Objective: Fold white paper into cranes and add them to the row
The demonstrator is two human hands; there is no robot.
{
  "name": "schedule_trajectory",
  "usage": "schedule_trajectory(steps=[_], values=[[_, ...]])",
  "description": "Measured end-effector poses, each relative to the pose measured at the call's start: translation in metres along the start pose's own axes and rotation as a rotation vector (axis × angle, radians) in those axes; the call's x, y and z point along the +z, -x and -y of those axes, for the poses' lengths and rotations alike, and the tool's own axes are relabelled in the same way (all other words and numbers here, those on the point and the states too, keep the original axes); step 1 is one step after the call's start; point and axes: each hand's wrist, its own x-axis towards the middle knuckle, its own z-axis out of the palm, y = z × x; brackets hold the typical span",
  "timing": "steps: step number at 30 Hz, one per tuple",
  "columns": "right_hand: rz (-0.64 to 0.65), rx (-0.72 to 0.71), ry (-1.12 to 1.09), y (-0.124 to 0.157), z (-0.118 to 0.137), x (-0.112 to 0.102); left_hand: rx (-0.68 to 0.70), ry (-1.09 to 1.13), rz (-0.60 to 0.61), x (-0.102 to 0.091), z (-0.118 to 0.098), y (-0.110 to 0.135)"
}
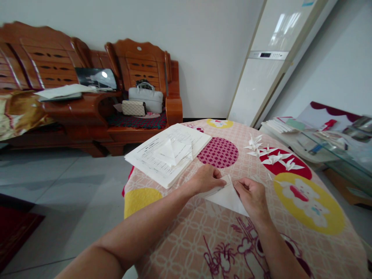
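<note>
A folded white sheet of paper [228, 197] lies on the patterned tablecloth [186, 236], its point facing away from me. My left hand [207, 179] is closed on its left side, fingers curled over the edge. At the right edge, near the tip, my right hand [252, 195] pinches the paper between thumb and fingers. Some printed lines show on the sheet beside the left hand. Beyond my left arm sits a stack of printed papers [151, 164], with folded white paper pieces [172, 152] on top. Several folded paper cranes [276, 158] stand to the right.
A glass-topped side table [328, 149] with papers and small items stands right of the round table. A wooden sofa chair [145, 69] holding a grey handbag [147, 99] is behind. A tall white cabinet-like appliance [258, 77] stands by the wall.
</note>
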Motion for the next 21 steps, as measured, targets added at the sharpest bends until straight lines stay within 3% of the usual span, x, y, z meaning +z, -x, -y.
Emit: schedule_trajectory(steps=[8, 13, 18, 21], values=[[0.067, -0.073, 0.013, 0.0002, 0.0034, -0.0015, 0.009, -0.006, 0.01, 0.001, 0.0002, -0.0001], [0.036, -0.124, 0.064, 0.0012, -0.0013, 0.0031, 0.027, 0.002, 0.019, 0.0032, 0.0012, -0.0016], [-0.051, -0.089, 0.06, 0.0024, -0.003, 0.0065, 0.031, -0.001, 0.006, 0.0051, 0.0001, -0.0016], [-0.038, -0.045, -0.017, 0.0012, -0.0047, 0.0046, 0.019, 0.016, -0.017, 0.0037, -0.0004, -0.0005]])
